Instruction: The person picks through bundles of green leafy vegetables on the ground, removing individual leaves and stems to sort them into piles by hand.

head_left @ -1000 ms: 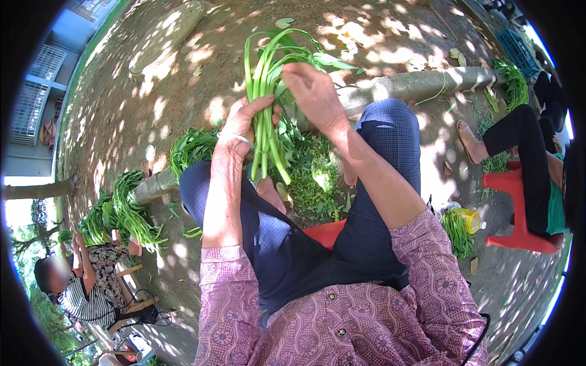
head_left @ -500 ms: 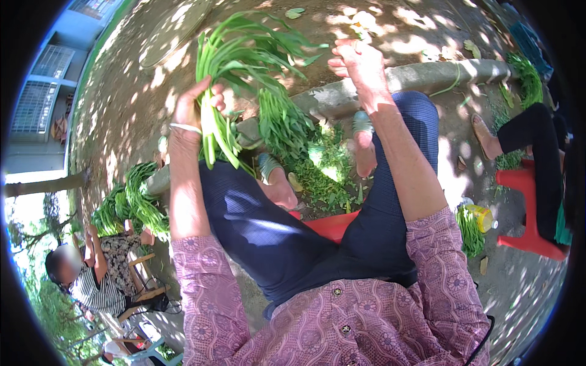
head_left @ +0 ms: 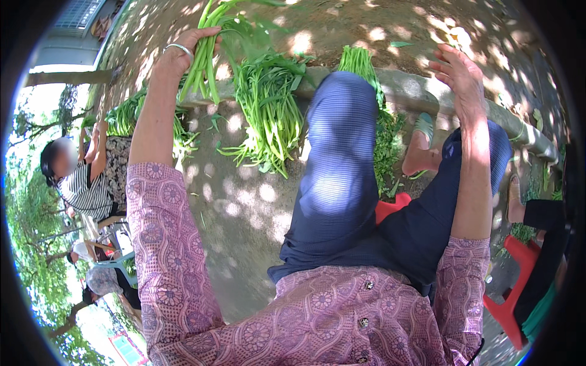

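My left hand (head_left: 190, 50), with a silver bangle on the wrist, grips a bunch of long green vegetable stalks (head_left: 207, 61) held out to my left above the ground. My right hand (head_left: 459, 76) is raised with its fingers spread and holds nothing; it hovers over my right knee, near the concrete kerb (head_left: 415, 88). A pile of green leafy stalks (head_left: 268, 113) lies on the dirt between my left arm and my left knee. More greens (head_left: 360, 64) show beyond my left knee.
I sit on a low red stool (head_left: 394, 207). On the left a person in a striped top (head_left: 85, 183) sits by more greens (head_left: 125, 116). Another person's dark-clad leg and red stool (head_left: 519, 287) are at the right. The kerb runs across the dirt ground.
My left hand has carried the bunch of stalks out to the left, away from my lap. My right hand has let go of the greens and moved right, fingers apart.
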Action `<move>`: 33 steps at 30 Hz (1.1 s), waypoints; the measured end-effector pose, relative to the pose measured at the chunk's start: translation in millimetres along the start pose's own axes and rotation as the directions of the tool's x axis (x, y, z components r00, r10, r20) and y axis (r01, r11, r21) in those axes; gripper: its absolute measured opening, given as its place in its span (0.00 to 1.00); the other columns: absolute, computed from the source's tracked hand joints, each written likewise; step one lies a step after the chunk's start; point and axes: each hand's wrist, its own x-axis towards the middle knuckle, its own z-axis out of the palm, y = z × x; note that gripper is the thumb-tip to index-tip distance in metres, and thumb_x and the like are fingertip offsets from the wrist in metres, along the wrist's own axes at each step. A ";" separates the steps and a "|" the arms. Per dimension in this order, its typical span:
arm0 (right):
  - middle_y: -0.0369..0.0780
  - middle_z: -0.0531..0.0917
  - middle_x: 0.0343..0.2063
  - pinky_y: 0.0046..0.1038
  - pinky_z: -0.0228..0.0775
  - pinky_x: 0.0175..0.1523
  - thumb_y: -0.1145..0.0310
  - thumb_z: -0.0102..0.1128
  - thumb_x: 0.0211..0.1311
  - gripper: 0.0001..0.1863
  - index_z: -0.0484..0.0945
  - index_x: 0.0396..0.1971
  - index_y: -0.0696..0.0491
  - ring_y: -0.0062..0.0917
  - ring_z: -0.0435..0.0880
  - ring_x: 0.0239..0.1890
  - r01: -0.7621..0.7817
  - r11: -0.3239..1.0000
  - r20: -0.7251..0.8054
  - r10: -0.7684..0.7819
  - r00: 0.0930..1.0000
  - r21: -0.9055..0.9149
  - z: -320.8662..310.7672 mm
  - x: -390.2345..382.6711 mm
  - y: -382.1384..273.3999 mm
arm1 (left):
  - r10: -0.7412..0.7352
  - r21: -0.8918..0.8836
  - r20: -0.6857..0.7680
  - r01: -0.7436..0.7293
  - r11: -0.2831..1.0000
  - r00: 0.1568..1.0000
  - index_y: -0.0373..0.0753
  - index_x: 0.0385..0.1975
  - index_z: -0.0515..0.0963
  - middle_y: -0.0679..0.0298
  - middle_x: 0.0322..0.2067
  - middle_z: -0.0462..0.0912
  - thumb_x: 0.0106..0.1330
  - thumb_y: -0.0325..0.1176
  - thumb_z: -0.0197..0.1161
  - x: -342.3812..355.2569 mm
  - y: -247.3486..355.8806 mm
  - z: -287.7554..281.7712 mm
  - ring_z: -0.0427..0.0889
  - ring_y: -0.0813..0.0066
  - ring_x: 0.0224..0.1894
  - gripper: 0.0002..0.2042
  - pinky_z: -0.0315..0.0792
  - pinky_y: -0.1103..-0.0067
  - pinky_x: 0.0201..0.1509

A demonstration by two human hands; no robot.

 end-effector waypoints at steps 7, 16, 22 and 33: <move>0.37 0.80 0.37 0.16 0.71 0.36 0.62 0.54 0.60 0.16 0.76 0.44 0.56 0.19 0.81 0.34 -0.053 0.995 0.072 0.060 0.996 -0.090 3.2 7.4 9.7 | 0.218 0.077 -0.074 -0.212 0.974 0.973 0.38 0.26 0.77 0.66 0.20 0.79 0.54 0.39 0.66 -26.0 -24.1 -46.9 0.77 0.81 0.20 0.11 0.74 0.82 0.24; 0.38 0.79 0.40 0.18 0.70 0.39 0.58 0.52 0.59 0.21 0.74 0.48 0.56 0.20 0.80 0.36 -0.108 0.944 0.000 0.114 0.994 -0.311 15.9 3.5 7.7 | 0.111 0.511 -0.181 -0.003 0.860 0.977 0.35 0.38 0.78 0.58 0.32 0.82 0.51 0.38 0.68 -17.1 -217.7 30.9 0.81 0.69 0.34 0.18 0.74 0.74 0.44; 0.40 0.79 0.41 0.20 0.70 0.39 0.58 0.51 0.59 0.22 0.73 0.48 0.57 0.20 0.80 0.36 -0.090 0.935 0.060 0.117 0.991 -0.344 17.2 8.3 17.0 | 0.105 0.388 -0.214 -0.014 0.921 0.971 0.34 0.41 0.75 0.52 0.36 0.81 0.47 0.38 0.68 22.8 -312.4 47.0 0.81 0.64 0.39 0.22 0.72 0.73 0.48; 0.42 0.79 0.39 0.20 0.71 0.37 0.62 0.49 0.61 0.20 0.73 0.46 0.60 0.22 0.81 0.35 -0.027 0.943 0.061 0.050 0.997 -0.331 12.3 -1.0 10.4 | 0.296 0.652 -0.474 0.104 0.751 0.829 0.32 0.44 0.67 0.44 0.40 0.77 0.50 0.47 0.65 20.9 -295.6 92.7 0.76 0.47 0.43 0.28 0.69 0.63 0.48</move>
